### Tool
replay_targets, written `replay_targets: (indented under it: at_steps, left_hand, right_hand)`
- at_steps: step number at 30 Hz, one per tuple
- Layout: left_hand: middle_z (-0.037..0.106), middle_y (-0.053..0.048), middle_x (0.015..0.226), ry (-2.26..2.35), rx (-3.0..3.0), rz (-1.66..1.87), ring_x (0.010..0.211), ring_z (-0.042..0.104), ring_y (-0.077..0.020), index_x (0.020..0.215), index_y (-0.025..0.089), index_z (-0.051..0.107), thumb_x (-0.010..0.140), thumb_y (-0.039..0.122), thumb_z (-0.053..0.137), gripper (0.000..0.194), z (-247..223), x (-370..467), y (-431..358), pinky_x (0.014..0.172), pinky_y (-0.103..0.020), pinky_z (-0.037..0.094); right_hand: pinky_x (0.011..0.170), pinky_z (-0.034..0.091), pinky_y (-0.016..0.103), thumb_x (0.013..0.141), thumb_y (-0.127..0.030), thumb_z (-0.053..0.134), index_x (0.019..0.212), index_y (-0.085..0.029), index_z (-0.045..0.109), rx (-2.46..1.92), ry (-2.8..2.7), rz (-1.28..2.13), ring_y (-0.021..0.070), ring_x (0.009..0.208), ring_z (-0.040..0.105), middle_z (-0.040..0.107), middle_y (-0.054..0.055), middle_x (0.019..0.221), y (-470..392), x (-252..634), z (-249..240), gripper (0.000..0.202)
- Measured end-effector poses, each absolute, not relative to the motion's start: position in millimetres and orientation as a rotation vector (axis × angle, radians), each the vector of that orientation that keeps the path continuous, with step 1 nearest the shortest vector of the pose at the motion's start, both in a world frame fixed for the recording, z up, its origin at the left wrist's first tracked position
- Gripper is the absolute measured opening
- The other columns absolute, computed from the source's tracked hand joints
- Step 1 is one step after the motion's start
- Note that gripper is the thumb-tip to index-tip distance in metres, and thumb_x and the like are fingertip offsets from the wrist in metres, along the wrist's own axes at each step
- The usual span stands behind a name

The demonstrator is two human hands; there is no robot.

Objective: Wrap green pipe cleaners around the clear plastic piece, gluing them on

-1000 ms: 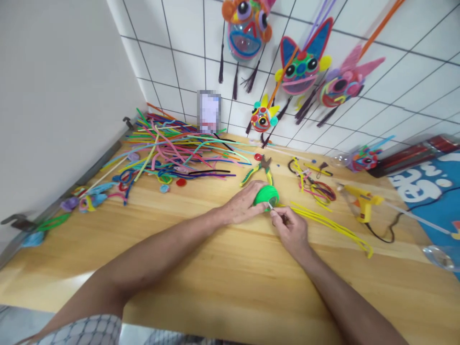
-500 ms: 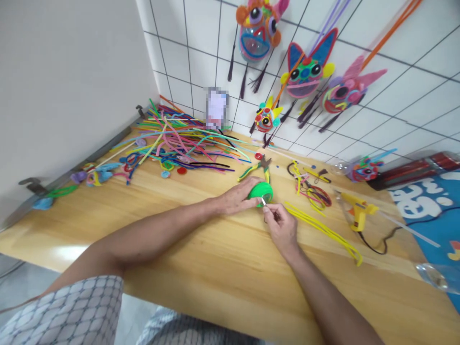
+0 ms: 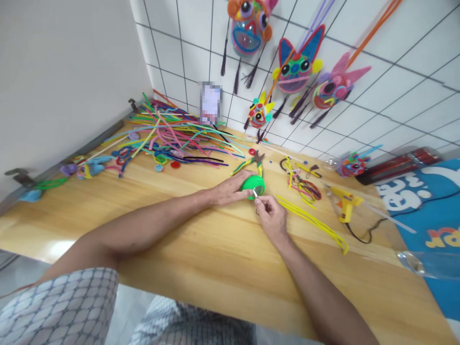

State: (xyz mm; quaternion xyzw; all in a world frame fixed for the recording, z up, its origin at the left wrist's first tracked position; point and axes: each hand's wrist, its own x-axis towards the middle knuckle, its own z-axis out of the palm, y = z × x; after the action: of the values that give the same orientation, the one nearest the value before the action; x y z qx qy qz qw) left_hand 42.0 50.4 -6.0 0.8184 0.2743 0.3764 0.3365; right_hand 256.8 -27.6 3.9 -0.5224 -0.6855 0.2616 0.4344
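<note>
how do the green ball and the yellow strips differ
The green ball is round and compact, while the yellow strips are long and thin. The green ball is held in the left hand; the yellow strips lie on the table, not held. Both are brightly coloured.

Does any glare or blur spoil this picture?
Head view: white glare on the pale wooden table at lower left; head view: pale upright rectangular object, pixelated; head view: small pale-tipped item in the right hand, too soft to identify.
</note>
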Motion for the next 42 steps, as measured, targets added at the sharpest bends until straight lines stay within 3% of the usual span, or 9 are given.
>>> replay_targets:
  at_steps: [6,30,36,42]
  left_hand:
    - [0.062,-0.02,0.153,0.753,2.176,0.968,0.145,0.059,-0.0358,0.151,0.016,0.052,0.104,0.045,0.063,0.057,-7.0,45.8,53.7,0.127,-0.055,0.046]
    - [0.061,-0.02,0.15,0.78,2.142,0.983,0.145,0.059,-0.0333,0.149,0.017,0.051,0.104,0.044,0.063,0.054,-5.4,46.5,45.5,0.125,-0.054,0.049]
    - [0.061,-0.018,0.151,0.769,2.15,0.986,0.146,0.058,-0.0339,0.15,0.02,0.051,0.103,0.04,0.064,0.053,-1.7,47.0,42.1,0.126,-0.054,0.049]
    - [0.062,-0.022,0.149,0.729,2.117,1.033,0.144,0.06,-0.0352,0.15,0.016,0.051,0.105,0.046,0.063,0.056,-1.6,48.9,40.1,0.124,-0.053,0.051]
  right_hand:
    - [0.058,0.044,0.027,0.097,-0.045,0.063,0.087,-0.023,0.068,-1.314,-1.7,0.66,0.0136,0.056,0.056,0.064,-0.004,0.064,-27.5,254.9,8.5,0.025]
    - [0.056,0.046,0.025,0.1,-0.043,0.064,0.087,-0.022,0.071,-1.312,-1.724,0.608,0.0135,0.057,0.059,0.066,-0.003,0.064,-28.4,257.5,4.0,0.025]
    - [0.052,0.046,0.024,0.1,-0.042,0.066,0.083,-0.023,0.072,-1.344,-1.72,0.572,0.0129,0.051,0.057,0.064,-0.004,0.06,-32.5,257.5,6.9,0.026]
    - [0.046,0.048,0.022,0.098,-0.037,0.071,0.083,-0.024,0.075,-1.356,-1.7,0.553,0.0129,0.047,0.057,0.065,-0.004,0.058,-35.6,259.0,10.6,0.021]
